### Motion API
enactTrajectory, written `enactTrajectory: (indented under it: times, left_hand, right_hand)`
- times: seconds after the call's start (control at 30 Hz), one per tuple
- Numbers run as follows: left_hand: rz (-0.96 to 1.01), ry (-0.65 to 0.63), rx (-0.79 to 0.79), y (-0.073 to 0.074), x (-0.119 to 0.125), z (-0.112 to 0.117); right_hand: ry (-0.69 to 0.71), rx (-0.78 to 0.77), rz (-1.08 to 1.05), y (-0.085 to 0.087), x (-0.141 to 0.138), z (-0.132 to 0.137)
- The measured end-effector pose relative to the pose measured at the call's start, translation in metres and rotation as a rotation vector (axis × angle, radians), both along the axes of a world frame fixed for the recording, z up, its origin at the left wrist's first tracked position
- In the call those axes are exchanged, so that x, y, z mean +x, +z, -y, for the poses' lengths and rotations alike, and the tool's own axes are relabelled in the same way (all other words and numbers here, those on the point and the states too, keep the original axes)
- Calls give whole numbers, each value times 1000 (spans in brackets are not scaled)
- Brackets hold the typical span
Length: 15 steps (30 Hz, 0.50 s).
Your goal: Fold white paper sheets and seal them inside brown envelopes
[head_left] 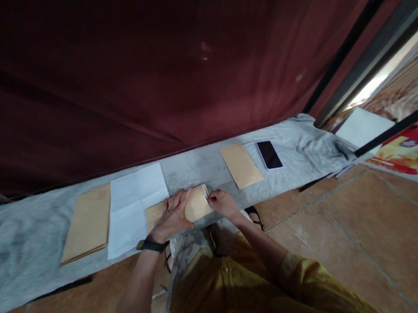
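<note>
A brown envelope (197,203) lies on the grey cloth (23,236) right in front of me. My left hand (174,215) rests flat on it with fingers spread, a black watch on the wrist. My right hand (222,204) is closed at the envelope's right end, pinching a white paper edge (206,194) that sticks out of the opening. How much paper is inside stays hidden.
A white creased sheet (135,204) and a stack of brown envelopes (89,221) lie to the left. A single brown envelope (241,165) and a black phone (269,154) lie to the right. A dark red curtain (148,73) hangs behind. Tiled floor (351,231) spreads to the right.
</note>
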<state>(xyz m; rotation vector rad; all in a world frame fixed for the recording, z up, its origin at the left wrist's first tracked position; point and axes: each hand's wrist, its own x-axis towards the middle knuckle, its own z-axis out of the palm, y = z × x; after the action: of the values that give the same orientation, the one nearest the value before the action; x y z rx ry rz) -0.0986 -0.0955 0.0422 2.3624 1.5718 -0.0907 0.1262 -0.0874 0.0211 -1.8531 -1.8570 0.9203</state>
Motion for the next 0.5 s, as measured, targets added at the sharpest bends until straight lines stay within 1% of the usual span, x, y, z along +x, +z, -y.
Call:
enactTrajectory:
  times: [0.2,0.5]
  left_hand:
    - [8,-6,-32,-1,0,-2]
    - [-23,-25,-61,-8,-3,-4]
  right_hand:
    - [47,-9,-8,-4,1,-5]
    - [37,-35,41,-5,-2,-10]
